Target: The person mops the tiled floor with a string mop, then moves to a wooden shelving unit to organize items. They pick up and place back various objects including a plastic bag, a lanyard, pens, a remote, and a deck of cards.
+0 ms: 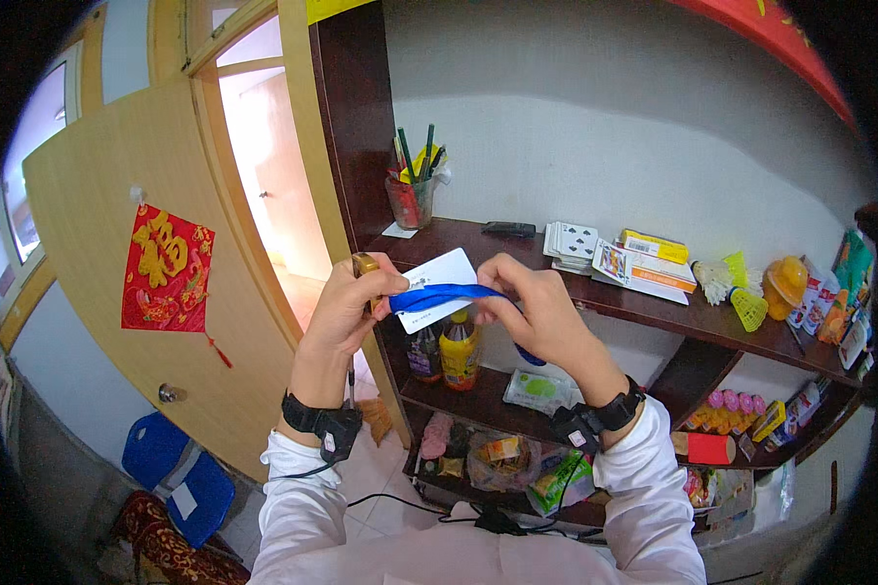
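Observation:
My left hand (pixel 347 303) holds a gold-coloured object (pixel 366 274), perhaps a medal, seen nearly edge-on. Between its thumb and fingers it also grips the near corner of a white card (pixel 446 265) that bears small print. A blue ribbon (pixel 439 295) runs from my left fingers across the front of the card. My right hand (pixel 530 300) pinches the other end of the ribbon beside the card's right edge, and a loop of it hangs below the palm. Whether the right fingers also touch the card is hard to tell.
Behind the hands stands a dark wooden shelf (pixel 446 240) with a pen cup (pixel 413 197), playing cards (pixel 572 241) and shuttlecocks (pixel 748 308). Drink bottles (pixel 459 355) sit on the level below. At left are a wooden door (pixel 117 161) and a blue chair (pixel 203 504).

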A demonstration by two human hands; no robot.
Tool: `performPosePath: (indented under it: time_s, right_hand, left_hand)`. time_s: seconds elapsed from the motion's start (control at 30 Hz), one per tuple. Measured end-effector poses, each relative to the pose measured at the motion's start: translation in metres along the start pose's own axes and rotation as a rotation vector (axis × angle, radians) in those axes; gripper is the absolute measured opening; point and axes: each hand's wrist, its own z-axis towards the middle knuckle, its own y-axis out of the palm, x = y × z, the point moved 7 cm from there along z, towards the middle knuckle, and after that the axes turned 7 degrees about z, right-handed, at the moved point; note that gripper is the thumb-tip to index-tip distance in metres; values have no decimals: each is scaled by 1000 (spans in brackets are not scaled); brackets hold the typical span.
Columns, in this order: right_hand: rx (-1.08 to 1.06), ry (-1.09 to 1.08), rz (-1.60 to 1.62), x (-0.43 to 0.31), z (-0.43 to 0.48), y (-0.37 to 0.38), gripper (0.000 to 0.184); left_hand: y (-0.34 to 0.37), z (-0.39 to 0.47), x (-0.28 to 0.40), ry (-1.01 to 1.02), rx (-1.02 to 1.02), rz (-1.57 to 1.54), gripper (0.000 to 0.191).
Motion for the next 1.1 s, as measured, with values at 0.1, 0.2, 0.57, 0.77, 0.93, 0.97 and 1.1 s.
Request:
performPosePath:
  time_s: [0.1,0.2,0.57,0.77,0.93,0.97,1.1]
  right_hand:
    - [-39,21,17,-6,-12,5,14]
    - [5,-77,21,-23,-20,15,16]
    - [-307,-18,-46,-32,-33,41,40]
    - [-24,25,300,-36,-22,30,77]
    - [-253,475,1206,-32,-29,63,48]
    - [-270,603,1298,-30,-34,67,41]
    - [-83,592,772,-18,-45,36,23]
  left_hand:
    - [-11,-1,1,6,95,-65,14]
    - [-9,-2,-1,9,114,-38,16]
    - [3,-17,19,259,280,-23,11]
    - [27,-28,24,279,266,93,11]
    - [38,-37,34,390,400,381,10]
    - [36,-38,33,366,439,420,10]
    - [41,-51,43,548,368,796,12]
